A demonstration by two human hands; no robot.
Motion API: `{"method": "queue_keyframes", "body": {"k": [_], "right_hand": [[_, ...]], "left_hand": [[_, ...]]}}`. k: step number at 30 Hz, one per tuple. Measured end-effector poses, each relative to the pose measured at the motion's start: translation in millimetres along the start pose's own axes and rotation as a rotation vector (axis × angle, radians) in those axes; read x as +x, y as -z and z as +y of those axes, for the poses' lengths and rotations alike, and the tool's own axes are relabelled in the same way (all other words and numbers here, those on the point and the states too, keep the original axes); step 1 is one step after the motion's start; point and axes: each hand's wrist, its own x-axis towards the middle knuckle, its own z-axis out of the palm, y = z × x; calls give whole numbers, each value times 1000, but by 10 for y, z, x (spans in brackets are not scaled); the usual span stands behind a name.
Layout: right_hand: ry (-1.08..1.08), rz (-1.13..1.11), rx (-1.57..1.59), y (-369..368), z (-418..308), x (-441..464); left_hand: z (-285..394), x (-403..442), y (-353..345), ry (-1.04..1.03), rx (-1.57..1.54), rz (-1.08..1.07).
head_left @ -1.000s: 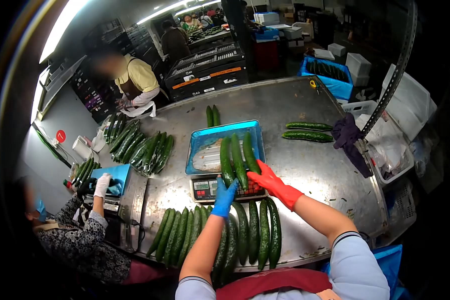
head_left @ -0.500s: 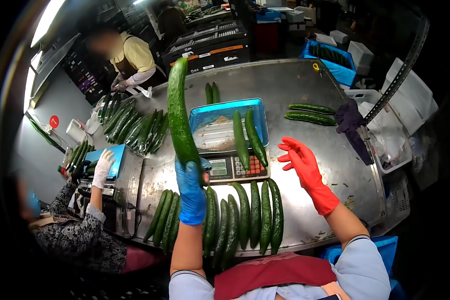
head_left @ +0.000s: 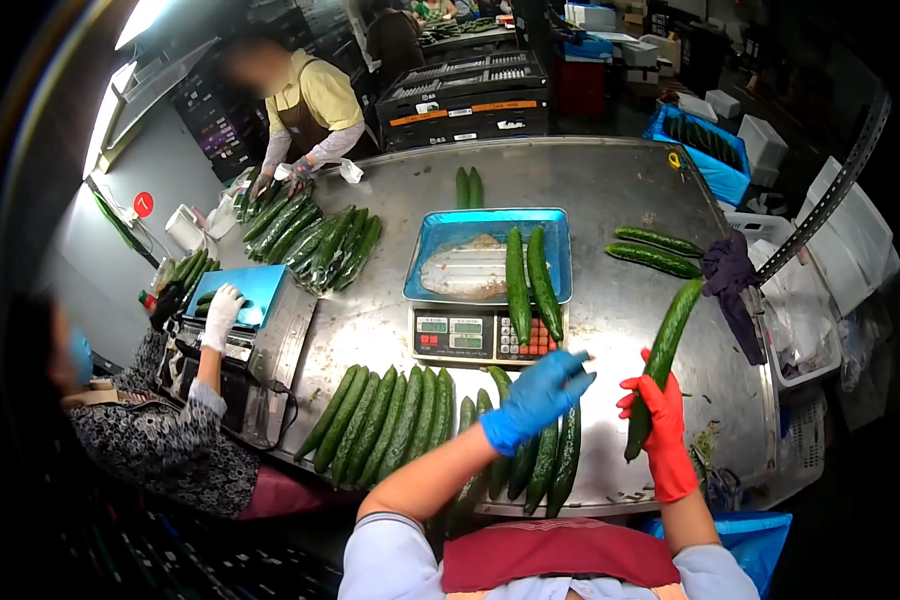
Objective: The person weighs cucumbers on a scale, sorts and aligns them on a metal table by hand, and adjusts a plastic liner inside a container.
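Observation:
My right hand (head_left: 662,425), in a red rubber glove, is closed around the lower part of a long green cucumber (head_left: 678,325) that tilts up over the right of the metal table. My left hand (head_left: 545,395), in a blue glove, reaches across a row of cucumbers (head_left: 380,425) at the near edge. Its fingers stretch to the right, with nothing seen in them. Just beyond it stands a weighing scale (head_left: 455,335) with a blue tray (head_left: 420,292). Two cucumbers (head_left: 528,280) lie over the tray's right side and part of the keypad.
Two cucumbers (head_left: 655,250) lie at the right beside a dark cloth (head_left: 732,275), two more (head_left: 468,188) behind the scale. Bagged cucumbers (head_left: 335,245) sit at the left. A co-worker's white-gloved hand (head_left: 223,315) is over another scale; a person (head_left: 320,105) handles bags at the far left.
My left hand held a cucumber upright and is now without it, moved right. My right hand, open before, now grips a cucumber. The camera view has shifted.

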Motion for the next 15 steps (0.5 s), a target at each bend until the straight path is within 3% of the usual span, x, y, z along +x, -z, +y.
{"method": "queue_keyframes", "body": {"k": [4, 6, 8, 10, 11, 15], "right_hand": [[-87, 91, -87, 555, 385, -103], [-144, 156, -144, 769, 598, -157], [-194, 222, -162, 934, 766, -155], [-232, 249, -127, 989, 887, -178], [-236, 255, -120, 1025, 976, -178], [-223, 247, -91, 1053, 1060, -196]], "left_hand": [[-353, 638, 339, -24, -88, 188], [-637, 1033, 613, 48, 158, 256], [-850, 1335, 779, 216, 525, 211], [-1189, 1560, 636, 420, 610, 197], [-982, 1598, 579, 539, 559, 82], [-997, 1748, 279, 664, 838, 9]]}}
